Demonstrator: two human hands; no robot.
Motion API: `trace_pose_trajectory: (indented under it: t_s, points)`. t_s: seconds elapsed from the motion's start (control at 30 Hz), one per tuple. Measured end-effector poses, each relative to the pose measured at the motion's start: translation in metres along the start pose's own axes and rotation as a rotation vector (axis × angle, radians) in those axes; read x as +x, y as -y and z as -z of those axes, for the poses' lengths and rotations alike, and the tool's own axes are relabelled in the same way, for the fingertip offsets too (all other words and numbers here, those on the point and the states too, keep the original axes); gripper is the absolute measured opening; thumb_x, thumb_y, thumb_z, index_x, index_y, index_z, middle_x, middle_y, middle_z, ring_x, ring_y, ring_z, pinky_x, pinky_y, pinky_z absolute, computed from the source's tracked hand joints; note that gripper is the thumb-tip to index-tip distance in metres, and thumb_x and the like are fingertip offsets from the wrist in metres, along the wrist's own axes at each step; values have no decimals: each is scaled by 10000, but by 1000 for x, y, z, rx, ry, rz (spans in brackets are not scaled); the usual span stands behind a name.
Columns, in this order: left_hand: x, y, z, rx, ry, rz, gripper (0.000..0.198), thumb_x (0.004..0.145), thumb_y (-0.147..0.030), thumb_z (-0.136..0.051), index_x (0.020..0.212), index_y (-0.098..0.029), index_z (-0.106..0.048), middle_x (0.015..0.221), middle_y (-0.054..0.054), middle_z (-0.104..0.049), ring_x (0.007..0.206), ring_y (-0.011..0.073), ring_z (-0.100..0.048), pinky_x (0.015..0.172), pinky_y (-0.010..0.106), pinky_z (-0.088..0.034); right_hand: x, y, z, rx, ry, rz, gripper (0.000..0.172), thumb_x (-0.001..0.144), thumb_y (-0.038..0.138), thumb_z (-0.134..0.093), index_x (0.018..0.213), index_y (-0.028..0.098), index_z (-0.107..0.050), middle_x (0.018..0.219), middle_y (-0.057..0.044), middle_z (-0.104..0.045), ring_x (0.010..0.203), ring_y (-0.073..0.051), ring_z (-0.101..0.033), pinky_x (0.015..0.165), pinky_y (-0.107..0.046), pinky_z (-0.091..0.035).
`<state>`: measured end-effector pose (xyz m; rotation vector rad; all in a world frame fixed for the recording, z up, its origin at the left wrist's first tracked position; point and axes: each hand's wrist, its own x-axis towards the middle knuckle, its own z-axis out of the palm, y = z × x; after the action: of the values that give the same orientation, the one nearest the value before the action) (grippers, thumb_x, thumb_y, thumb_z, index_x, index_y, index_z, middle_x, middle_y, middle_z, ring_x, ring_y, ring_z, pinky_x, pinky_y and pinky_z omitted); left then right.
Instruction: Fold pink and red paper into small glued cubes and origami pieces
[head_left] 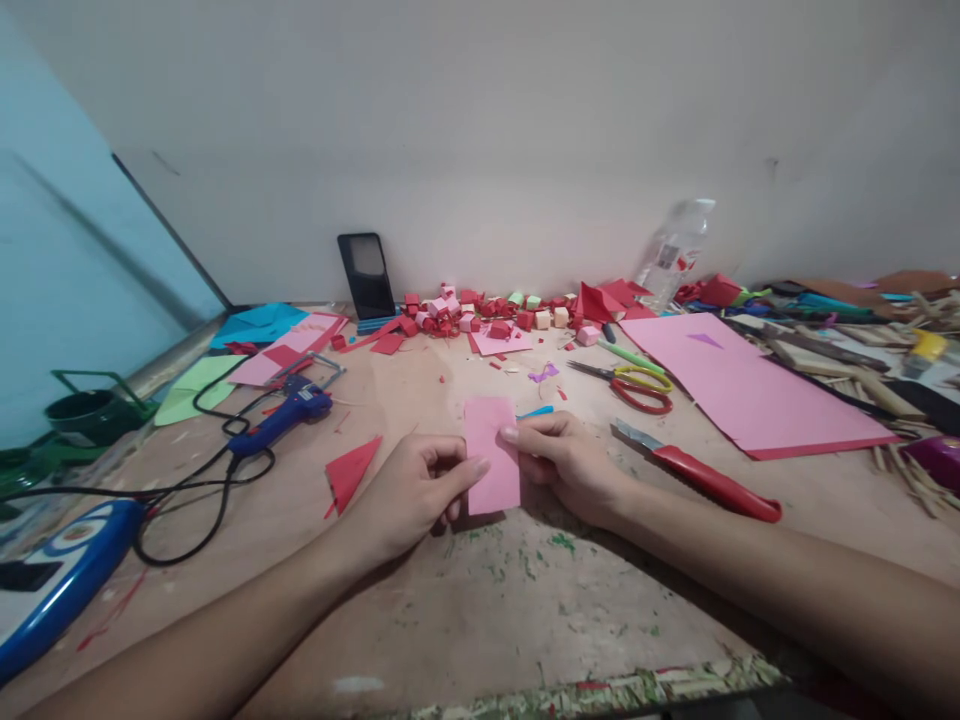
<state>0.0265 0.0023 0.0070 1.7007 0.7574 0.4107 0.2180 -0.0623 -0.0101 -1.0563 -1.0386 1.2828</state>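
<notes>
A small pink paper rectangle (491, 455) is held upright between both hands just above the wooden table (480, 600). My left hand (412, 490) pinches its lower left edge with thumb and fingers closed. My right hand (562, 460) pinches the right edge, fingers curled. A red paper triangle (349, 470) lies left of my left hand. A red-handled utility knife (701, 475) lies right of my right hand.
Scissors (634, 385) and a large pink sheet (742, 385) lie at the right. A blue glue gun (281, 415) with a black cord lies at the left. Small folded paper cubes (480, 315), a phone (365, 275) and a plastic bottle (675, 250) line the wall. Sticks and clutter (885, 370) fill the far right.
</notes>
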Motion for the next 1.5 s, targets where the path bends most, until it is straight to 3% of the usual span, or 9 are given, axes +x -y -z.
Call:
trace_pose_trajectory:
  t_s: [0.83, 0.97, 1.07, 1.17, 1.23, 1.3, 1.37, 1.5]
  points:
    - [-1, -3, -2, 146, 31, -116, 383, 907, -403, -587, 599, -182, -531, 537, -41, -482, 503, 103, -420, 503, 237, -301, 4, 3, -1, 165, -118, 19, 410, 764, 360, -794, 514, 185, -519, 469, 64, -376, 447, -68, -232, 439, -256, -140]
    - [-3, -4, -3, 141, -41, -150, 383, 922, -415, -590, 627, -173, -563, 578, -31, -501, 555, 112, -446, 545, 242, -334, 2, 1, -4, 160, -115, 24, 439, 762, 418, -821, 531, 180, -533, 486, 72, -372, 448, -60, -214, 445, -257, -122]
    - [-5, -3, -5, 132, -104, -157, 419, 932, -436, -595, 610, -174, -540, 574, -27, -503, 564, 115, -459, 559, 247, -348, 0, -1, -6, 91, -121, 37, 422, 744, 420, -846, 548, 171, -568, 506, 64, -400, 470, -66, -290, 466, -254, -164]
    - [-4, 0, -4, 41, -50, -132, 392, 908, -446, -625, 639, -172, -549, 611, -14, -543, 572, 119, -482, 559, 248, -367, -1, -4, -6, 32, -125, 28, 396, 743, 435, -835, 565, 161, -610, 526, 51, -437, 497, -78, -360, 494, -248, -231]
    - [-3, 1, -1, -71, -45, -99, 385, 904, -494, -633, 701, -171, -577, 632, -17, -551, 566, 120, -487, 547, 247, -376, -1, -4, -5, 30, -111, -5, 367, 736, 447, -826, 606, 152, -653, 545, 39, -476, 500, -84, -384, 498, -248, -256]
    - [-1, 1, 1, -130, -113, -108, 372, 898, -517, -655, 769, -171, -608, 659, -24, -554, 583, 120, -494, 549, 242, -379, -2, -3, -5, -14, -57, -40, 351, 736, 434, -816, 611, 147, -659, 549, 26, -502, 493, -91, -393, 486, -250, -256]
    - [1, 2, 3, -93, -176, -158, 320, 877, -482, -704, 830, -170, -651, 720, -16, -600, 653, 129, -535, 595, 241, -401, -3, -2, -6, -149, 57, -37, 355, 766, 401, -786, 571, 155, -618, 539, 27, -490, 498, -92, -386, 483, -251, -255]
    - [4, 4, 2, 29, -179, -176, 251, 868, -411, -727, 805, -169, -700, 765, 2, -667, 729, 150, -584, 668, 254, -433, -3, -1, -11, -407, 216, 38, 369, 872, 334, -660, 559, 176, -545, 551, 33, -463, 537, -98, -392, 517, -254, -290]
